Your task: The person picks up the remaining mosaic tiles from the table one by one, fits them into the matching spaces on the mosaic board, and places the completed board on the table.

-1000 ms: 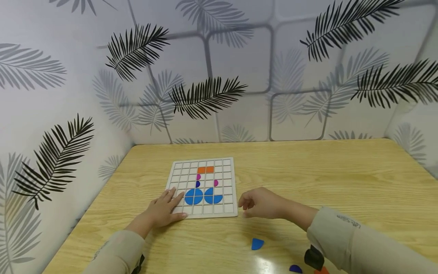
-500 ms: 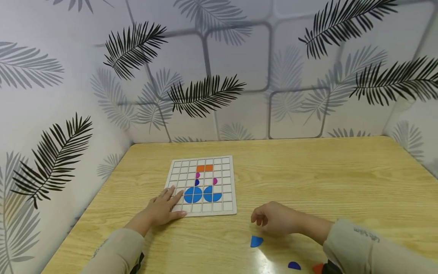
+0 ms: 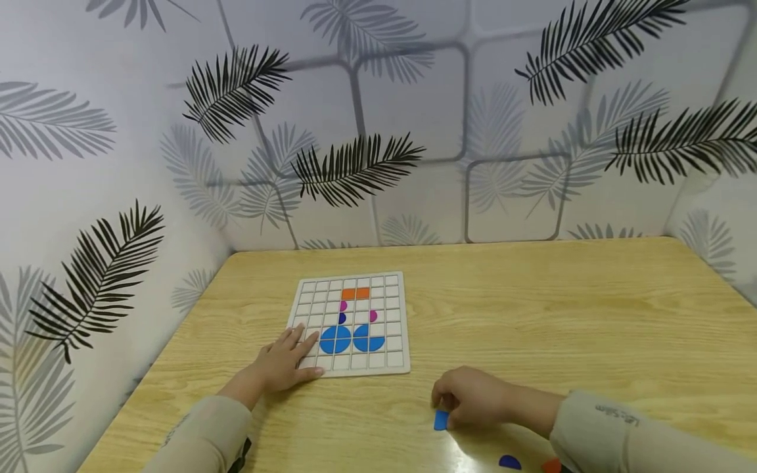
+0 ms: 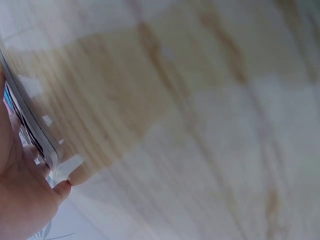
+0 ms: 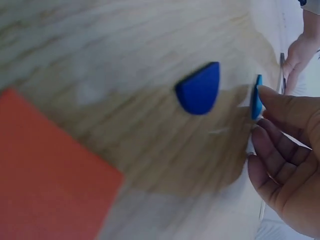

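Note:
A white square grid board (image 3: 387, 361) lies on the table. On it are blue quarter-circle pieces (image 3: 335, 339), orange squares (image 3: 356, 293), and small magenta and dark blue half circles. My left hand (image 3: 280, 364) rests spread over the board's near left corner, fingers straight; its thumb shows at the board's edge in the left wrist view. Right of the board, my right hand (image 3: 470, 397) pinches a loose blue quarter-circle piece (image 3: 440, 420) with curled fingers. In the right wrist view the thumb lies against this blue piece (image 5: 257, 102), which is low at the table.
A loose dark blue half circle (image 3: 510, 462) lies near the table's front, with an orange piece (image 3: 551, 466) beside it, partly covered by the right sleeve. The wooden table (image 3: 532, 295) meets a leaf-patterned wall (image 3: 414, 197) at the back and left.
My right hand has moved from beside the board's right edge toward the front, down to the loose blue quarter circle, and its fingers have closed on it. The left hand stays put.

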Action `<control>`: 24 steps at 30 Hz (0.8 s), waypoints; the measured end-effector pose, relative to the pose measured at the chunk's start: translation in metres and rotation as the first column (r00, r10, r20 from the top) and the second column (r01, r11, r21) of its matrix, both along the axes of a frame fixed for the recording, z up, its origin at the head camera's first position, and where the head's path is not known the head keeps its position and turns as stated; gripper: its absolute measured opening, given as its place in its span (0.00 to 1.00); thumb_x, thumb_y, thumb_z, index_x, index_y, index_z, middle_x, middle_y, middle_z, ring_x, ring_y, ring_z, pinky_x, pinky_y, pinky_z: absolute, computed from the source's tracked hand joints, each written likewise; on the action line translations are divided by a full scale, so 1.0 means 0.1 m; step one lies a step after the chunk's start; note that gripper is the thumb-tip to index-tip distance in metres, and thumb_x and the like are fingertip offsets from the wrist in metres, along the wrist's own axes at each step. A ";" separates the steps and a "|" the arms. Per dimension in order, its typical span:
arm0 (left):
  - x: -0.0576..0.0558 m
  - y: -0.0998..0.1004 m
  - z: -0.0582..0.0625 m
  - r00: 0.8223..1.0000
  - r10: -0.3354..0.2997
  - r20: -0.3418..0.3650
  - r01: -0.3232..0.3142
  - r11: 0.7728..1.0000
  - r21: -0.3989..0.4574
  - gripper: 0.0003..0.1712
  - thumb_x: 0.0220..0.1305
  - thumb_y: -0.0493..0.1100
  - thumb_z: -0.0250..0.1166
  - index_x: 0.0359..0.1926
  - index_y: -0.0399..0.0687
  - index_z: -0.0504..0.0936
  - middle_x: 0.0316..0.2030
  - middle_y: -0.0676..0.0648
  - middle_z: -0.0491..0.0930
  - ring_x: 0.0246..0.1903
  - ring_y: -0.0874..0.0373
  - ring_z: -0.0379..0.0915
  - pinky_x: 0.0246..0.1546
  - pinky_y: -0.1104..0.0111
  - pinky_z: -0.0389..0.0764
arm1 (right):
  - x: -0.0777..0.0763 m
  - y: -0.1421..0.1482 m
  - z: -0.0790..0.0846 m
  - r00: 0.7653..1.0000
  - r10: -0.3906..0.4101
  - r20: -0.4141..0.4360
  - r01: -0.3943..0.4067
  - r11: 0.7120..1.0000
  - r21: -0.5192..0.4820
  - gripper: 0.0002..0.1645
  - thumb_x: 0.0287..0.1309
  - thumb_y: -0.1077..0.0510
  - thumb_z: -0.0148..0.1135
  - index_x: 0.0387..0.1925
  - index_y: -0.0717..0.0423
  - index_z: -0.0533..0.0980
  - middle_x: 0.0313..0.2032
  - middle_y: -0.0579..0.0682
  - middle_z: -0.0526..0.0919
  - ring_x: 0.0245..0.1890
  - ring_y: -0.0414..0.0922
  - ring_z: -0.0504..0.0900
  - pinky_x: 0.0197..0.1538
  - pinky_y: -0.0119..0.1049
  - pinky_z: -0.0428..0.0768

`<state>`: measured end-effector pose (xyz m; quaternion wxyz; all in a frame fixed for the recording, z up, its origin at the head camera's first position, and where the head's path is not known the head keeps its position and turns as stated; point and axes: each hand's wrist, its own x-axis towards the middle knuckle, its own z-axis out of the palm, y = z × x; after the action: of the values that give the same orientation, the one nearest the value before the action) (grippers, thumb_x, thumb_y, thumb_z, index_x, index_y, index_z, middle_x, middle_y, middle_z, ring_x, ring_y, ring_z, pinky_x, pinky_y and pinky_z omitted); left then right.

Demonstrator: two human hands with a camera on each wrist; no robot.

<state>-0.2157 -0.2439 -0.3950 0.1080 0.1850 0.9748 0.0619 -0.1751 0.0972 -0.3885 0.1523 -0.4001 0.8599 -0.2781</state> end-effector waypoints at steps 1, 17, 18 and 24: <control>0.00 0.00 -0.01 1.000 0.001 0.000 -0.001 1.000 0.004 0.41 0.56 0.63 0.49 0.64 0.44 0.54 0.62 0.34 0.46 0.60 0.38 0.39 0.48 0.41 0.52 | 0.00 -0.01 -0.01 1.000 0.004 -0.003 -0.004 1.000 -0.005 0.11 0.36 0.63 0.67 0.28 0.55 0.77 0.23 0.37 0.70 0.25 0.33 0.68 0.30 0.27 0.69; -0.04 -0.02 -0.06 1.000 0.008 -0.013 -0.008 1.000 0.003 0.42 0.55 0.66 0.48 0.64 0.47 0.53 0.63 0.36 0.45 0.61 0.39 0.38 0.49 0.43 0.51 | 0.02 -0.03 -0.03 0.997 -0.015 0.071 0.019 0.998 -0.052 0.12 0.39 0.65 0.66 0.25 0.52 0.71 0.23 0.36 0.70 0.25 0.32 0.68 0.30 0.27 0.69; -0.04 -0.02 -0.06 1.000 0.010 -0.011 -0.010 1.000 0.006 0.42 0.55 0.66 0.48 0.64 0.47 0.53 0.63 0.36 0.45 0.61 0.39 0.38 0.49 0.43 0.50 | 0.02 -0.03 -0.03 0.997 -0.016 0.074 0.020 0.998 -0.056 0.12 0.39 0.65 0.66 0.24 0.52 0.70 0.22 0.36 0.71 0.24 0.32 0.68 0.29 0.26 0.70; -0.03 -0.01 -0.07 1.000 0.015 -0.012 -0.014 1.000 0.015 0.42 0.55 0.65 0.48 0.64 0.47 0.54 0.63 0.36 0.46 0.61 0.39 0.38 0.49 0.43 0.50 | 0.03 -0.02 -0.06 0.994 -0.014 0.113 0.026 0.994 -0.105 0.12 0.41 0.67 0.64 0.23 0.53 0.69 0.22 0.37 0.72 0.23 0.31 0.69 0.28 0.26 0.71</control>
<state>-0.2183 -0.2453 -0.4018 0.1001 0.1791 0.9763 0.0687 -0.1723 0.0949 -0.3940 0.1759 -0.3829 0.8379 -0.3470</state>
